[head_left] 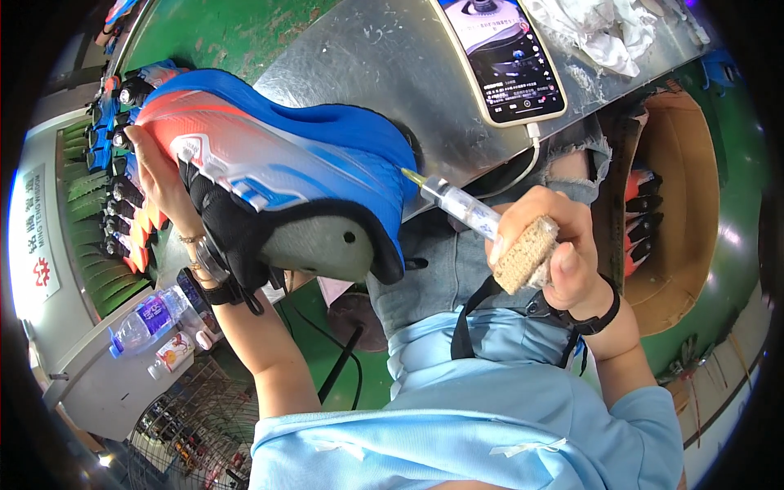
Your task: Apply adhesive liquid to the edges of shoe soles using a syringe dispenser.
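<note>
A blue, white and coral sports shoe [278,155] lies on its side before me, toe to the left and heel to the right. A grey shoe last [322,247] with a dark hole fills its opening. My left hand [159,175] is closed round the toe end, its fingers partly hidden by the shoe. In my right hand [547,237] I grip a clear syringe [463,206] and a tan, crumbly-looking block [525,255]. The syringe's yellowish tip is at the heel, by the edge of the blue sole; whether it touches I cannot tell.
A phone [510,61] with a charging cable [523,173] lies on the metal table [359,61], beside crumpled white cloth [604,33]. Several shoes [122,188] stand in a row at left. A cardboard box [686,204] holding shoes is at right; a bottle [151,321] lies lower left.
</note>
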Available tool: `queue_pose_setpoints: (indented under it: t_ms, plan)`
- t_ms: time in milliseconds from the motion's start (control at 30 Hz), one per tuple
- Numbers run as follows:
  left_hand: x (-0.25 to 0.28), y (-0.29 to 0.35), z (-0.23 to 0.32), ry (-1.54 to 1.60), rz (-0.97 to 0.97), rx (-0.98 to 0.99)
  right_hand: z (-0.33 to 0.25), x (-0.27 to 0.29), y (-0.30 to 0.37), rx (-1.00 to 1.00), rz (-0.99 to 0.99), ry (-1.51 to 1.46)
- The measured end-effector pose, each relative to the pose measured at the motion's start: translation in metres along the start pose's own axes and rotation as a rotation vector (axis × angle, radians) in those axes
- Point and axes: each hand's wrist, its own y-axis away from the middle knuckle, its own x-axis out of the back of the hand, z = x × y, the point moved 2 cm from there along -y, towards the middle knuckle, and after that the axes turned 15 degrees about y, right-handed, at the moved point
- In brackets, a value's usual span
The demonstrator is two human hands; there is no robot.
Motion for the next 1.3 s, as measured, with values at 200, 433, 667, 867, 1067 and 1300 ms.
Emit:
queue_pose_setpoints:
  t_ms: [200,433,667,867,1067,1300]
  plan:
    - [0.002,0.027,-0.024,0.257,-0.144,0.392,-0.002,-0.010,-0.013,-0.016,0.061,-0.066]
    - [0.045,0.069,-0.004,0.459,0.162,0.978,0.003,-0.023,-0.023,-0.102,0.121,-0.158]
    - [0.101,0.140,0.068,0.549,0.017,1.261,0.004,-0.029,-0.025,-0.145,0.144,-0.170]
    - [0.078,0.199,0.109,1.041,-0.330,1.330,0.001,-0.040,-0.019,-0.177,0.094,0.008]
    - [0.039,0.208,0.118,1.254,-0.363,1.416,-0.008,-0.043,-0.006,-0.202,0.105,0.005]
    - [0.024,0.210,0.118,1.344,-0.425,1.435,-0.023,-0.040,0.010,-0.287,0.099,-0.083]
